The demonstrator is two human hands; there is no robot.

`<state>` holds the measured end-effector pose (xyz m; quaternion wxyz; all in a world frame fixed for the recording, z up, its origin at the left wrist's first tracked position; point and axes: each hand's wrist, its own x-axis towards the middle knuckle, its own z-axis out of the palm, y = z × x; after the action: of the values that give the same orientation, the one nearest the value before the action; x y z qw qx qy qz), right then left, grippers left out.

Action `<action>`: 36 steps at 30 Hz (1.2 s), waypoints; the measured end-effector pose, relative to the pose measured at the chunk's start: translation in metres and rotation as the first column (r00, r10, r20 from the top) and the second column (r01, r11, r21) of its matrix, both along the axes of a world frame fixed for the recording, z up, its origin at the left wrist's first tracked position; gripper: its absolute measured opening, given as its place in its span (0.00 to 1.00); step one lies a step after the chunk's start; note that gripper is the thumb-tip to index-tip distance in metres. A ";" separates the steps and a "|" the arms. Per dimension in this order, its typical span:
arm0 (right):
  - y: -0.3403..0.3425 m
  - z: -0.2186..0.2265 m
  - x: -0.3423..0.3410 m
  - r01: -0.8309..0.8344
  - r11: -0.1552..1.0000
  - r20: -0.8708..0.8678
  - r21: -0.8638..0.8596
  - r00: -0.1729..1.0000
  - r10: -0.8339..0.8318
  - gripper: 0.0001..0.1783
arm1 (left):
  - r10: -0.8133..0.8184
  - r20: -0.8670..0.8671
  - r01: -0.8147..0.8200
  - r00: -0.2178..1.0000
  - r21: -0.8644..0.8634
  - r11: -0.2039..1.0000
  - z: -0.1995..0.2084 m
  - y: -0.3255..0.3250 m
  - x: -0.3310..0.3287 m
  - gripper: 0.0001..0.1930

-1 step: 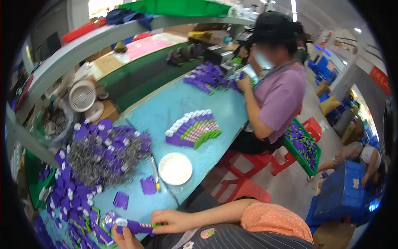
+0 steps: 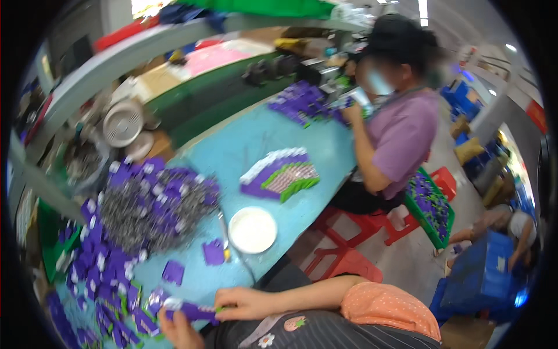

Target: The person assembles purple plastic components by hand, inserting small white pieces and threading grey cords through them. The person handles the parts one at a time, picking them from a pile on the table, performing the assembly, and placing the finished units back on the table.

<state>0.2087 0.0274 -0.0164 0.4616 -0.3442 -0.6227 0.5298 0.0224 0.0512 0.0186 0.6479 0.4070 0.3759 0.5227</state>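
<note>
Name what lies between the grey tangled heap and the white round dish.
In the head view, a slim tool with a yellow end lies there, close beside the white dish.

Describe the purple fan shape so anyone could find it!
Find the blue table. Beyond its round white bowl lies the purple fan shape. Unlike the jumbled heap on its left, it's a neat overlapping row with one white edge and one green.

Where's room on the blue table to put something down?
There's a big bare patch on the blue table between the fanned purple pieces and the far purple heap. A smaller one lies between the two loose purple pieces and the right hand. The left side is crowded: grey tangled pile and scattered purple pieces.
</note>
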 end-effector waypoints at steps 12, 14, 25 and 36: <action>0.010 0.019 -0.004 0.017 0.959 -0.011 -0.283 1.000 -0.020 0.11 | -0.082 -0.135 0.083 0.987 0.005 0.997 -0.005 -0.017 0.009 0.10; 0.010 0.014 -0.001 -0.023 0.951 -0.029 -0.309 0.999 0.014 0.11 | -0.067 -0.338 0.130 0.939 0.165 0.978 -0.011 -0.015 0.011 0.10; 0.024 0.062 0.067 0.439 0.898 -0.016 -0.010 0.898 -0.439 0.09 | 0.144 -0.861 0.339 0.487 0.338 0.878 0.034 0.041 -0.028 0.27; 0.105 0.018 0.179 0.368 0.610 0.547 0.701 0.271 -0.792 0.11 | 0.551 -0.825 0.359 -0.126 0.480 0.801 -0.023 0.147 -0.097 0.16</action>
<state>0.3878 0.1329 0.0013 0.3389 -0.6441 -0.6819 -0.0723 -0.0741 0.1979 -0.0041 -0.0675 0.7953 0.5778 0.1708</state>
